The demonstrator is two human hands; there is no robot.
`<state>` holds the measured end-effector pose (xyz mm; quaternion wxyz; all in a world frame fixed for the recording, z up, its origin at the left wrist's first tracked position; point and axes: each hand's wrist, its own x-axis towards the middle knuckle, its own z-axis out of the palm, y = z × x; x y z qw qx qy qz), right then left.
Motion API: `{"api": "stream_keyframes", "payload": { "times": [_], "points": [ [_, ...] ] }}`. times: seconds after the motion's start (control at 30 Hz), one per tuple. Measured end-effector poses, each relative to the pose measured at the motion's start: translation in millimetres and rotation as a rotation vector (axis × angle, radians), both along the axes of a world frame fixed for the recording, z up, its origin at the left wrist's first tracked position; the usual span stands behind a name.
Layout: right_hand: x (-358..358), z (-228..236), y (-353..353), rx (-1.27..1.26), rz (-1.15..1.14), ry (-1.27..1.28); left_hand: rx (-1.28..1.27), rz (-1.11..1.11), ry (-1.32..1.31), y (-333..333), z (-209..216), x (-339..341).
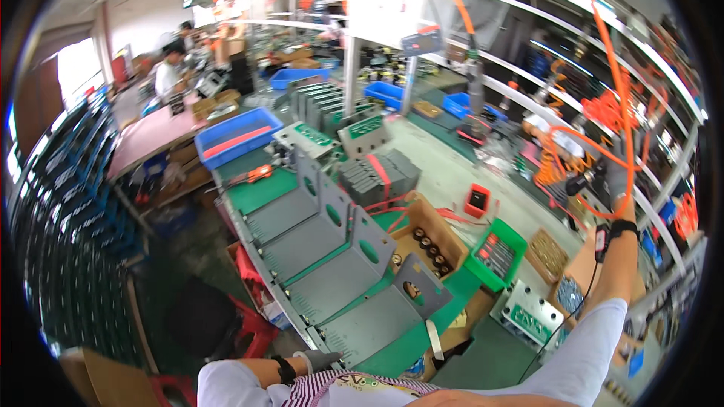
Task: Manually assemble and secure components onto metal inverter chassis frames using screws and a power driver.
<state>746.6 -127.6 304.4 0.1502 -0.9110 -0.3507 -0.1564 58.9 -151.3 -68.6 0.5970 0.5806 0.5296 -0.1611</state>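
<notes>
Grey L-shaped metal brackets (369,328) with round holes in their upright ends lie in a row on the green bench top. My left hand (324,360), in a grey glove, rests with fingers stretched out against the near end of the closest bracket. On the far right my right hand (620,173), gloved too, is raised at the end of an outstretched arm. It closes around a dark screwdriver-like power tool (582,181), whose grip it partly hides. An orange air hose (627,105) runs down beside this hand.
A cardboard box with black rings (431,252), a green bin (494,256), a small red bin (477,200) and a drilled metal block (528,316) stand right of the brackets. A blue tub (237,138) sits farther back. Racks (75,196) line the left. People work far off.
</notes>
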Motion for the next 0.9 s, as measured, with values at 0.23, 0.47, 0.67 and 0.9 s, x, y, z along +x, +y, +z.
{"api": "stream_keyframes", "payload": {
  "times": [0.23, 0.47, 0.67, 0.9],
  "points": [
    [-65.4, -7.1, 22.9, -0.404, 0.082, -0.728, -0.123, 0.563, 0.013, -17.8, 28.8, 22.6],
    [-15.8, -56.4, 15.5, -0.191, 0.313, -0.878, 0.695, -0.099, 0.031, -30.3, 39.8, -3.9],
    [17.7, -152.0, -90.7, 0.139, 0.252, -0.647, 0.245, 0.840, -0.631, -37.6, 30.2, -41.2],
    [-204.1, -217.2, -111.8, 0.374, 0.330, 0.671, 0.299, 1.011, -0.542, 34.2, 2.5, -69.4]
  ]
}}
